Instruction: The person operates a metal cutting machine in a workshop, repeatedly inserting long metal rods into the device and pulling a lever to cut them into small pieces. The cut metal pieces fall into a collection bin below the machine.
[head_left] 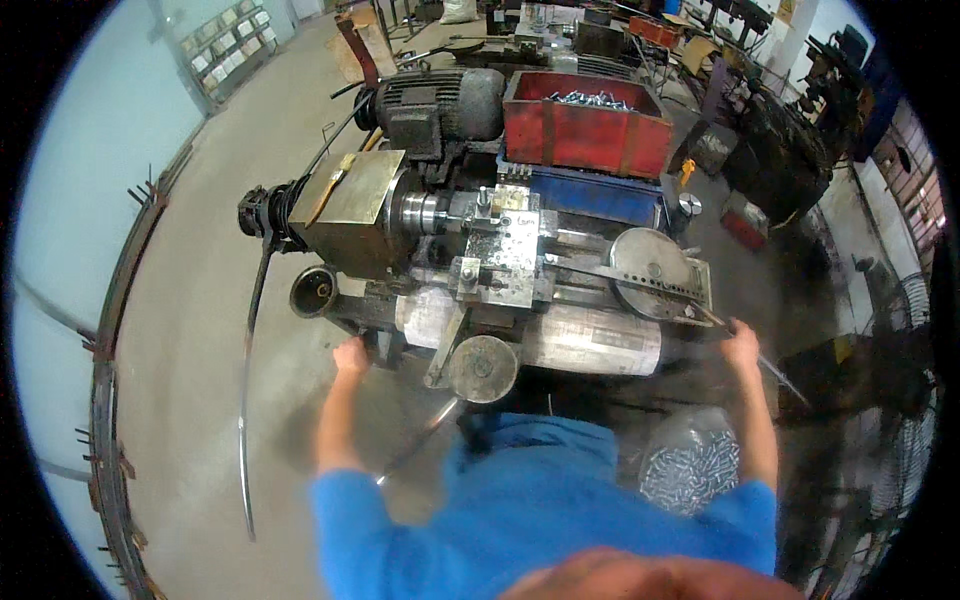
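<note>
A small metal lathe stands in front of me, with its metal tool slide [512,262] in the middle and the spindle chuck [422,214] to the left. My right hand [740,345] is closed around a thin metal lever [774,370] at the lathe's right end, beside a large round disc [650,262]. By the left leg of the lathe, below a round metal cup [315,291], my left hand [350,356] has its fingers curled. What those fingers hold is hidden. A smaller round plate [484,369] sits at the machine's front edge, between my arms.
Behind the lathe, a red bin [588,128] of metal parts rests above a blue bin [597,196]. An electric motor [440,104] stands beside it. A brush [330,190] lies on the headstock cover. A clear bag of small metal parts [692,470] is near my right arm.
</note>
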